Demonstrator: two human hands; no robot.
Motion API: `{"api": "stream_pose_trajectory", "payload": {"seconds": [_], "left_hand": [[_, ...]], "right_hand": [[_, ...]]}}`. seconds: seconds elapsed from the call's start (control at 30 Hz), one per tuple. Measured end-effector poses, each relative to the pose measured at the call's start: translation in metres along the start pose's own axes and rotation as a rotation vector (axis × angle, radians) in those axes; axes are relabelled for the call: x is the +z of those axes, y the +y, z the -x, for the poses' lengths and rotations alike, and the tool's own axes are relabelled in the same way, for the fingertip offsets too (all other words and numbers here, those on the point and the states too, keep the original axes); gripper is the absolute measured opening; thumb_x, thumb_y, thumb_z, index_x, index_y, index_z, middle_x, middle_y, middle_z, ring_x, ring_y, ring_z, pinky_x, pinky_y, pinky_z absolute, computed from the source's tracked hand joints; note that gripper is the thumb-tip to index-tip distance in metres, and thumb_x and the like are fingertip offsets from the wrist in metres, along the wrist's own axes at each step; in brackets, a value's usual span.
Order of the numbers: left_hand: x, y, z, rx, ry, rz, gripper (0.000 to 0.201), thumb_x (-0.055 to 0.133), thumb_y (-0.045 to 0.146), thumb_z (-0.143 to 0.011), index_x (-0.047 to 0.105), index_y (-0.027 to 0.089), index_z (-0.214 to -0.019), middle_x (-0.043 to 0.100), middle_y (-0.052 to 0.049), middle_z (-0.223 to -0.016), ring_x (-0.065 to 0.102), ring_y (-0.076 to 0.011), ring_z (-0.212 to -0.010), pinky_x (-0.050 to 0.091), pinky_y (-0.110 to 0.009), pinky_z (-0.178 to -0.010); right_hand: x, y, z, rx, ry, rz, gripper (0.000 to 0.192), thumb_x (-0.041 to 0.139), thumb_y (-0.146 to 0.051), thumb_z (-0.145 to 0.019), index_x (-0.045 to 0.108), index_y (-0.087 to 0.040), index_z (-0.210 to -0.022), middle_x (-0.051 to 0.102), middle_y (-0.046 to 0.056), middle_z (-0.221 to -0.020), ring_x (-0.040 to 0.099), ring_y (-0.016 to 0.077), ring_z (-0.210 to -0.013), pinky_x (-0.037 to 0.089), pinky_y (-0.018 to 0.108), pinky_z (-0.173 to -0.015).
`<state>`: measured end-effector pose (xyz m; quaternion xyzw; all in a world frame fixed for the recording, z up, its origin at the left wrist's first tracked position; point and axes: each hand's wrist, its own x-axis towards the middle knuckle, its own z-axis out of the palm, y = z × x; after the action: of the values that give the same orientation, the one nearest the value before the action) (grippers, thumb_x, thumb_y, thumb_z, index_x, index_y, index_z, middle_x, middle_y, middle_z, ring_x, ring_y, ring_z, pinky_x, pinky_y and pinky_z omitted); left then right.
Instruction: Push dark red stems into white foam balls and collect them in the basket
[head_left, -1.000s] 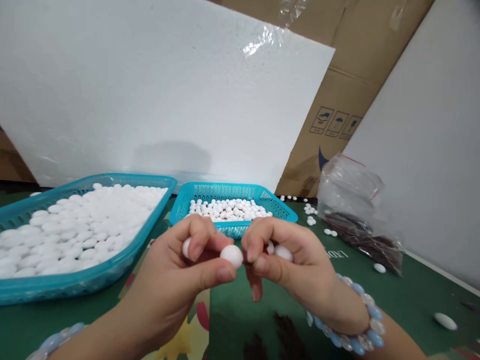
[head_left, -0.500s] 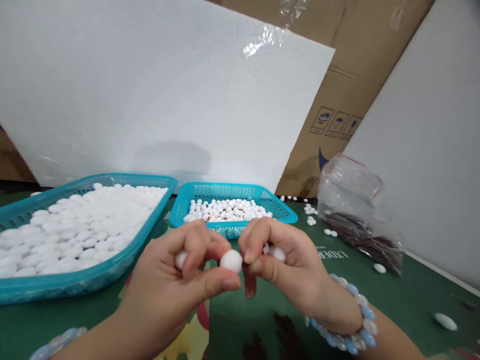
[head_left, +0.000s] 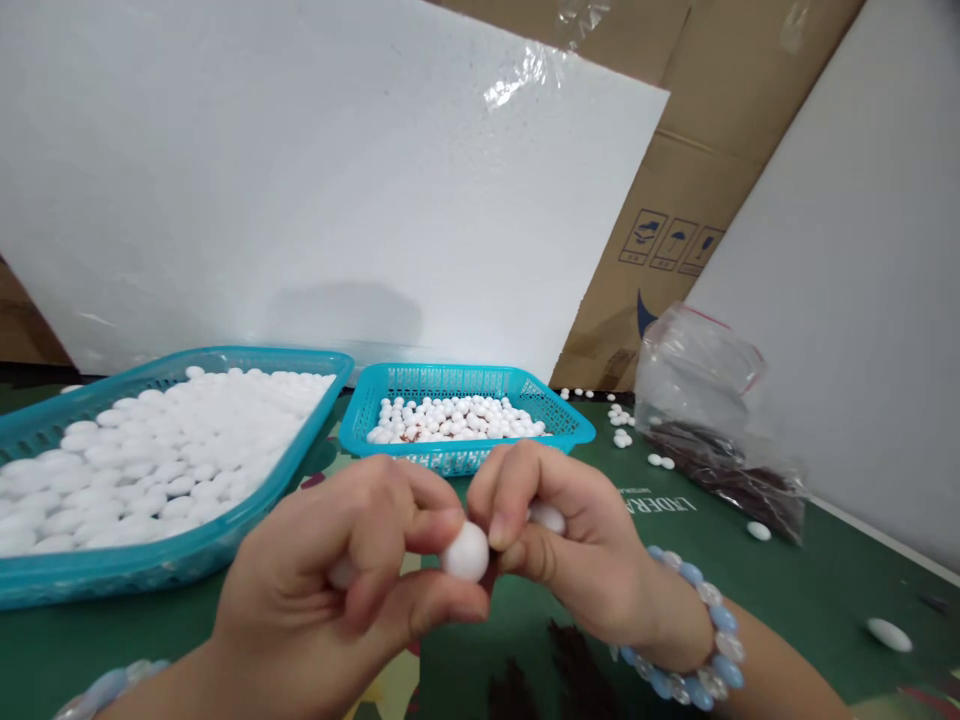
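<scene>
We work over the green desk (head_left: 825, 590), with the big teal tray (head_left: 45, 590) of white pieces at our left and the small teal basket (head_left: 570, 425) just behind our hands. Our left hand (head_left: 315, 590) pinches the white bead (head_left: 465, 551) between thumb and forefinger; a second bead seems tucked in its curled fingers. Our right hand (head_left: 577, 550) meets the bead with pinched fingertips, another white piece (head_left: 547, 517) held in its fingers. We judge that a steady, light pinch, with both hands close together, suits this step best.

Both hands are bare, sleeveless, with a bracelet (head_left: 694, 640) of pale blue and clear beads behind the right fingers and another (head_left: 112, 685) on the left wrist
</scene>
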<state>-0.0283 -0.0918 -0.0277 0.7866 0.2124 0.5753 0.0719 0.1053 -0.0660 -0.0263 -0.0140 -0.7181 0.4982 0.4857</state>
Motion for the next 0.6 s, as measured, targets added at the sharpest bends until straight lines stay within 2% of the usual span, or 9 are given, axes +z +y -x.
{"api": "stream_pose_trajectory", "payload": {"seconds": [0.17, 0.3, 0.37, 0.5, 0.6], "left_hand": [[-0.004, 0.002, -0.004, 0.132, -0.056, -0.135, 0.031, 0.05, 0.016, -0.064, 0.028, 0.018, -0.041, 0.047, 0.005, -0.046, 0.051, -0.0042, -0.048, 0.046, -0.007, -0.04], [-0.005, 0.004, -0.005, 0.236, -0.074, -0.322, 0.019, 0.045, 0.019, -0.067, 0.048, 0.02, -0.048, 0.051, 0.003, -0.047, 0.046, -0.0018, -0.038, 0.04, -0.003, -0.032], [-0.004, 0.003, -0.001, 0.192, -0.079, -0.342, 0.014, 0.044, 0.019, -0.067, 0.053, 0.02, -0.056, 0.052, 0.003, -0.048, 0.047, -0.0026, -0.039, 0.041, -0.003, -0.033], [-0.003, 0.0, 0.011, 0.045, -0.023, -0.298, 0.016, 0.046, 0.025, -0.066, 0.051, 0.021, -0.051, 0.05, 0.004, -0.047, 0.046, -0.0021, -0.039, 0.04, -0.001, -0.034], [-0.002, 0.0, 0.014, 0.033, -0.011, -0.342, 0.014, 0.047, 0.024, -0.064, 0.051, 0.022, -0.05, 0.05, 0.005, -0.047, 0.045, -0.0027, -0.037, 0.039, -0.001, -0.031]], "right_hand": [[0.001, -0.002, 0.001, -0.004, -0.012, 0.005, 0.016, 0.046, -0.009, -0.067, 0.039, -0.015, -0.054, 0.042, -0.003, -0.06, 0.043, 0.0017, -0.052, 0.039, 0.011, -0.047], [0.001, -0.003, 0.0, 0.001, -0.027, 0.014, 0.019, 0.045, -0.002, -0.065, 0.038, -0.015, -0.054, 0.04, -0.004, -0.06, 0.04, 0.001, -0.051, 0.037, 0.01, -0.047], [0.001, -0.004, 0.0, -0.005, -0.034, 0.005, 0.019, 0.044, 0.0, -0.064, 0.037, -0.015, -0.054, 0.04, -0.004, -0.06, 0.04, 0.0006, -0.052, 0.036, 0.009, -0.047], [0.001, -0.006, -0.001, -0.01, -0.054, 0.006, 0.021, 0.042, 0.002, -0.065, 0.035, -0.015, -0.054, 0.039, -0.004, -0.058, 0.042, 0.0012, -0.054, 0.037, 0.009, -0.047], [0.001, -0.009, -0.001, 0.008, -0.068, 0.043, 0.021, 0.042, 0.0, -0.066, 0.033, -0.016, -0.055, 0.039, -0.005, -0.055, 0.042, 0.0021, -0.053, 0.035, 0.01, -0.044]]}}
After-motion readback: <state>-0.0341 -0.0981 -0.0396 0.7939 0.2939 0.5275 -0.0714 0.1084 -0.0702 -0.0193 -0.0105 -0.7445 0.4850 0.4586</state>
